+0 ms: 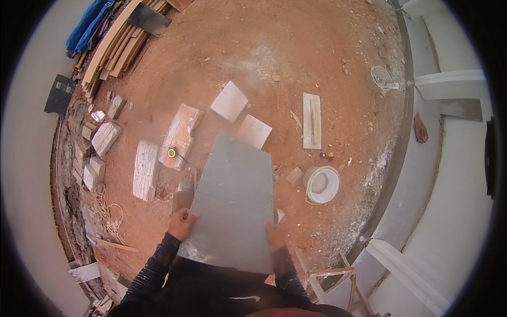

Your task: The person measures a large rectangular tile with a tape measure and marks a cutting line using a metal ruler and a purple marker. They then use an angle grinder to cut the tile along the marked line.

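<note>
A large grey flat slab (229,203) with an angled top edge is held up in front of my body. My left hand (180,224) grips its left edge, thumb on the face, while my right hand (274,236) holds the right edge. Below and beyond it lie two pale square pieces (228,101), a long broken white block (179,132) with a yellow tape measure (171,152) on it, and another white block (146,171). Part of a tool or object behind the slab is mostly hidden.
Wooden boards (113,50), a blue tarp (87,29) and stacked blocks (93,173) line the left, with rope (105,214). Right are a bucket (321,186), a narrow board (310,121) and a walled ledge (393,206). A wooden frame (327,272) stands by my right side.
</note>
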Motion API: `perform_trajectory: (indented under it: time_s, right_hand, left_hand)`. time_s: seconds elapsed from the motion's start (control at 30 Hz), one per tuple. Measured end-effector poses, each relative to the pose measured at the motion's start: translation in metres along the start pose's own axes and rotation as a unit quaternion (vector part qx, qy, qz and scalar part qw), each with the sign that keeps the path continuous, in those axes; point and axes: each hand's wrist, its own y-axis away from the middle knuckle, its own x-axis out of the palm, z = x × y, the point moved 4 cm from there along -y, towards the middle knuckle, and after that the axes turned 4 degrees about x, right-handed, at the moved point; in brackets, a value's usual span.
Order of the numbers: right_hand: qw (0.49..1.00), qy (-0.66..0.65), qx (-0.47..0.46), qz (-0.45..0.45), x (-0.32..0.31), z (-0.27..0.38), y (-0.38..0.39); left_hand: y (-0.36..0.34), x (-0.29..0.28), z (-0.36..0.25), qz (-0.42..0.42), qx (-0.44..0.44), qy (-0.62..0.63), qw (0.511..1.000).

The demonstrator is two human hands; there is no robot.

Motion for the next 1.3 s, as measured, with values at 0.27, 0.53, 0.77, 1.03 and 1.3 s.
perform_trajectory:
  time_s: [0.27,0.53,0.77,1.03,1.3]
  right_hand:
    - [0.992,0.004,0.063,0.106,-0.161,0.069,-0.087]
    - [0.975,0.209,0.004,0.081,-0.258,0.23,-0.106]
    - [0.961,0.24,-0.057,0.121,-0.231,0.352,-0.087]
    - [0.927,0.289,-0.069,0.23,-0.21,0.438,-0.163]
    - [0.706,0.658,-0.147,0.215,-0.082,0.535,-0.267]
  left_hand:
    - [-0.004,0.167,-0.06,-0.07,0.008,-0.065,0.995]
    - [-0.027,0.258,-0.128,-0.138,0.031,0.022,0.99]
    - [-0.061,0.249,-0.182,-0.237,0.072,0.105,0.963]
    - [-0.092,0.265,-0.213,-0.301,-0.015,0.152,0.941]
    - [-0.116,0.386,-0.171,-0.401,-0.22,0.342,0.821]
